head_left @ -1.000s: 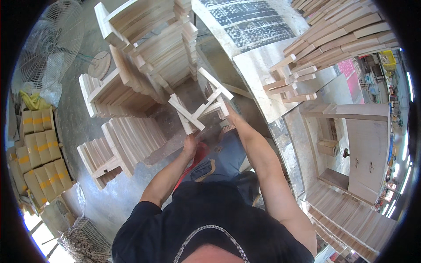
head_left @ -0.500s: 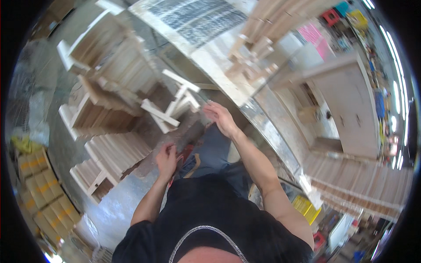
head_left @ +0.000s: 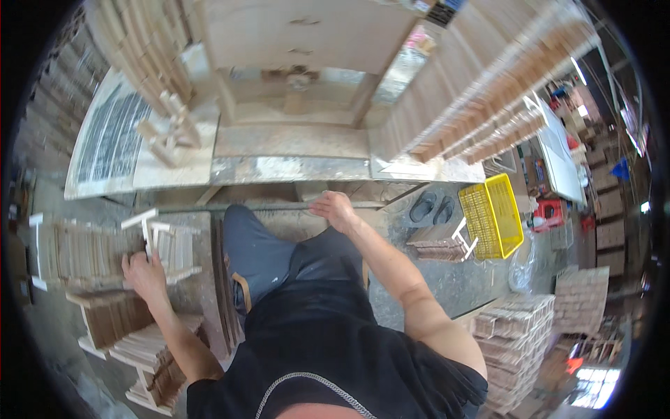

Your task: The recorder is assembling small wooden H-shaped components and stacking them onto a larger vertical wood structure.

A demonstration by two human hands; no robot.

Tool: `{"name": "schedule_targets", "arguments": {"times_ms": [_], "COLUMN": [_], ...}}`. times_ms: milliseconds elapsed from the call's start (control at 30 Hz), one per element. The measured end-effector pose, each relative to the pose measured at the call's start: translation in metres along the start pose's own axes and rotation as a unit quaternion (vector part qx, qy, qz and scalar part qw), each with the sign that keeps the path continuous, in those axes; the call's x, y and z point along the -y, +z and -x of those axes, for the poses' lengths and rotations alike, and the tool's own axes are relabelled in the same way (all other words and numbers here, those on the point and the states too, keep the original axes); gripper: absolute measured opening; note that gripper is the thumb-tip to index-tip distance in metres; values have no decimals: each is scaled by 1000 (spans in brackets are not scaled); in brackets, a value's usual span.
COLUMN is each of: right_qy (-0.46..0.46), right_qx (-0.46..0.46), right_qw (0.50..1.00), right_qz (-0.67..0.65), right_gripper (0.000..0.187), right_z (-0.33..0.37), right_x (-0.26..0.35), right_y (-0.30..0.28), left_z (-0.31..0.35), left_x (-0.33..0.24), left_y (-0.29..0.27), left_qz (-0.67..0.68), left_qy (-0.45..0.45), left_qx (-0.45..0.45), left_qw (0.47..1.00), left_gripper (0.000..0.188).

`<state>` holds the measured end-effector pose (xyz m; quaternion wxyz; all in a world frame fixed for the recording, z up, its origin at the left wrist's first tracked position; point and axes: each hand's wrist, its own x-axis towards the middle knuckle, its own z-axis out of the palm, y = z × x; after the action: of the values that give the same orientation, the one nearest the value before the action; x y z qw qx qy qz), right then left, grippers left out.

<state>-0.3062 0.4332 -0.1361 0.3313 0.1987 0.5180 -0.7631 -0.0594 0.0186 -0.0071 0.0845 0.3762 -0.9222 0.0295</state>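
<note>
My left hand [head_left: 145,276] reaches out to the left with fingers apart and slightly bent. It is at the lower end of a pale T-shaped wooden piece [head_left: 145,222]; whether it touches that piece I cannot tell. Under and around it lie rows of stacked wooden parts [head_left: 77,251], with another pile of slats [head_left: 150,342] beside my forearm. My right hand [head_left: 333,209] hovers above my lap near the front edge of the workbench [head_left: 286,169]. Its fingers are stretched out and nothing shows in them.
A pale wooden cabinet frame [head_left: 293,133] stands on the bench, between upright wooden strips [head_left: 143,63] and a long stack of boards [head_left: 467,84]. To the right are dark slippers [head_left: 433,208], a yellow crate [head_left: 497,220] and stacked wooden frames [head_left: 513,342].
The view has swung to the right, so the bench now lies straight ahead. My left hand has moved from beside my legs out to the wooden pieces. My right hand stays in front of me.
</note>
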Motion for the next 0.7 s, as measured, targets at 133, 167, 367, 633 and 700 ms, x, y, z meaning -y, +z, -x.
{"name": "schedule_targets", "arguments": {"times_ms": [133, 167, 367, 633, 700], "right_qy": [-71, -98, -130, -661, -726], "right_qx": [-52, -41, 7, -114, -240], "right_qw": [985, 982, 987, 521, 395], "right_qz": [-147, -157, -93, 528, 509], "right_gripper": [54, 54, 46, 6, 7], "right_z": [-31, -33, 30, 241, 300], "right_x": [13, 16, 31, 264, 351], "right_y": [-16, -12, -15, -55, -49], "left_z": [-16, -17, -11, -32, -42], "left_x": [0, 1, 3, 39, 56], "left_y": [17, 20, 31, 66, 87], "left_qz": [-39, -31, 14, -37, -34], "left_qy": [-35, -51, -68, -9, 3], "left_qx": [93, 90, 40, 77, 58], "left_qw": [994, 994, 997, 996, 998], "left_gripper": [37, 34, 31, 23, 22]}}
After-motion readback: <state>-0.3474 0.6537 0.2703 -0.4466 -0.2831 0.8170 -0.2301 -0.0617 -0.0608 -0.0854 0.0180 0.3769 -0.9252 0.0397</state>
